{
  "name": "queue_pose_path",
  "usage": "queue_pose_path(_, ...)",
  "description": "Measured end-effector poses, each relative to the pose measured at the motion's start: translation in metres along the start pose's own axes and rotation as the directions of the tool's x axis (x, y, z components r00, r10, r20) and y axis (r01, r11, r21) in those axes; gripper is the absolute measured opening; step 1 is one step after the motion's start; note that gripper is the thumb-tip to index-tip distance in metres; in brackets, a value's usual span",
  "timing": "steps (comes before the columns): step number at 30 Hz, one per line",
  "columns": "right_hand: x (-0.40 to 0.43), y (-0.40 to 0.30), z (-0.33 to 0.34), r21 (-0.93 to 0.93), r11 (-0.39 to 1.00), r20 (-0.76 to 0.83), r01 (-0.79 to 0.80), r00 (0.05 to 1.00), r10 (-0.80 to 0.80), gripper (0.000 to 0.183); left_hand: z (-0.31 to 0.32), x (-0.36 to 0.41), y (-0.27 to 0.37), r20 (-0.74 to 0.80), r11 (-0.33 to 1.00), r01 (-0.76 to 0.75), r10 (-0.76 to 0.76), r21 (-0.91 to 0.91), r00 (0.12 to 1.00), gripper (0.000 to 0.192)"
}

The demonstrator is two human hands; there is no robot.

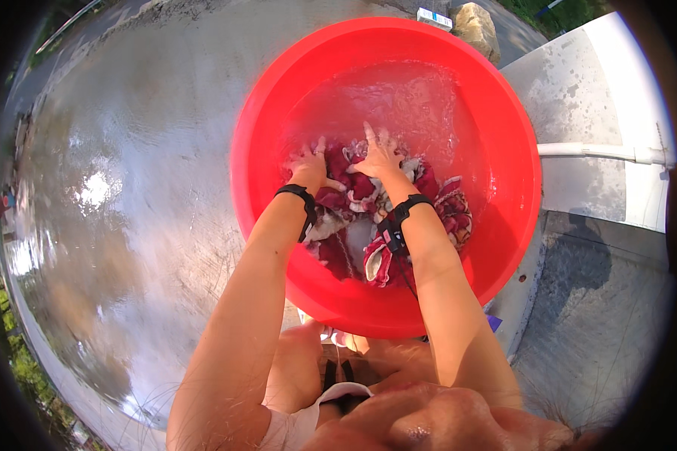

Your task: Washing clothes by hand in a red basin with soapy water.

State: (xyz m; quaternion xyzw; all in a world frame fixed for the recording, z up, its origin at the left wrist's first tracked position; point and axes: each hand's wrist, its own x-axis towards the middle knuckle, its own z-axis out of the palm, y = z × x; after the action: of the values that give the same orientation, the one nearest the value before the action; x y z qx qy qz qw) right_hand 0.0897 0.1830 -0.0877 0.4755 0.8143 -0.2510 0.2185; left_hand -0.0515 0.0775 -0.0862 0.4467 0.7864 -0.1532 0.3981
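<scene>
A large round red plastic tub point(502, 169) stands before me with water in it. Wet dark-red and white patterned fabric point(361, 191) lies bunched in its near half, partly under the water. My left hand point(310, 166) presses on the fabric's left side with the fingers spread. Beside it, my right hand point(379, 155) rests on the fabric with its fingers apart, some fingertips at the water. Each wrist wears a black strap; a small black device point(392, 234) hangs at the right one. A white-edged fold of the cloth sticks up near the tub's front wall.
Wet concrete ground point(146, 169) spreads to the left. A white pipe point(592, 150) runs from the wall point(575, 96) toward the tub's right side. Behind the tub are a pale rock point(477, 31) and a small white carton point(434, 19). My knees are close to the near rim.
</scene>
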Motion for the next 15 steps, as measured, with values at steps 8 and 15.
queue_pose_path(8, -0.052, 0.021, 0.013, -0.046, 0.972, -0.012, 0.231, 0.973, -0.231, 0.060, 0.030, -0.034, -0.006, -0.119, 0.959, -0.134, 0.107, -0.249, 0.987, 0.114)
queue_pose_path(15, -0.218, 0.056, -0.019, 0.103, 0.751, 0.093, 0.653, 0.745, -0.661, 0.013, 0.020, -0.108, -0.015, -0.206, 0.838, -0.185, 0.089, -0.513, 0.975, 0.084)
